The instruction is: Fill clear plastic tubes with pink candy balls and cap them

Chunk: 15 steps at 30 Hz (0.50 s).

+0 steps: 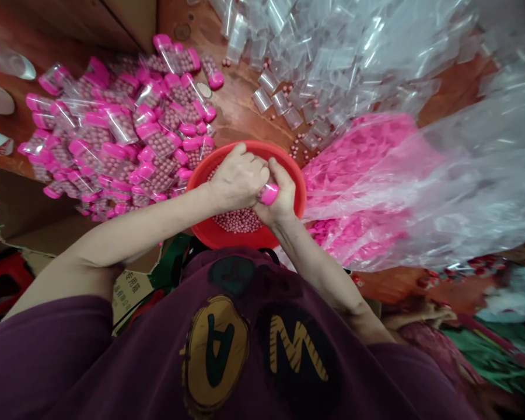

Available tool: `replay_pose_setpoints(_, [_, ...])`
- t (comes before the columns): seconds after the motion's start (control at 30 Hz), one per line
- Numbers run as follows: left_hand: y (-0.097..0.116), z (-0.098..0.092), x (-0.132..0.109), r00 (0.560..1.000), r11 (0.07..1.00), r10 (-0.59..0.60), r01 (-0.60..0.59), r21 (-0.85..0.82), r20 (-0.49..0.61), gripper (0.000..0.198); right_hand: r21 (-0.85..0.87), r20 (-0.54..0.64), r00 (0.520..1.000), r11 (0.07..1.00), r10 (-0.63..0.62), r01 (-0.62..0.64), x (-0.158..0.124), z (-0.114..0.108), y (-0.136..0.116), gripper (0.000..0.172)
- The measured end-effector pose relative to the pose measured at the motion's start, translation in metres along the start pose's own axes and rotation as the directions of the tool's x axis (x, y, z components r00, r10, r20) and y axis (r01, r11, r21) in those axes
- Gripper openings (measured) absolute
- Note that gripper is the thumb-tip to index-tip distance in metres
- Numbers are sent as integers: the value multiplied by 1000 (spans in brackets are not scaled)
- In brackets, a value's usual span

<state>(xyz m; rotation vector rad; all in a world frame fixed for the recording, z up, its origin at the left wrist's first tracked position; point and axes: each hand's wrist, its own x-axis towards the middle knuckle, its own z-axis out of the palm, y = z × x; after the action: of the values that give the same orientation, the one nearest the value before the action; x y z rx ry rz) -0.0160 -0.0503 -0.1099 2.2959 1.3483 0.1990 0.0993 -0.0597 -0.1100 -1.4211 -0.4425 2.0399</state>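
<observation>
The left hand and right hand, fingers curled closed, grip one small pink-ended container between them, above the red bowl of pink beads. From the bowl, bead-filled containers heap at ten o'clock, clear tubes lie at one, and a plastic bag of pink pieces at three, on the counter.

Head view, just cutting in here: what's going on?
A person's left hand and right hand are closed together around a small pink-capped container, over a red bowl holding pink beads. To the left lies a heap of bead-filled, pink-capped containers. Beyond the bowl, to the right, are clear uncapped containers, and nearer, a clear plastic bag with what look like pink caps.
</observation>
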Motion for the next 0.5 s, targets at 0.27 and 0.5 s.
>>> replay_pose_setpoints(0.27, [-72,-16,-30,972,970,-191,209,127,-136,12,-577,40,921,744,-387,337,51,-81,-42,60])
replay_pose_setpoints(0.5, [-180,-60,-87,966,949,-260,254,185,9,26,-965,262,941,-64,-213,254,110,-191,-58,46])
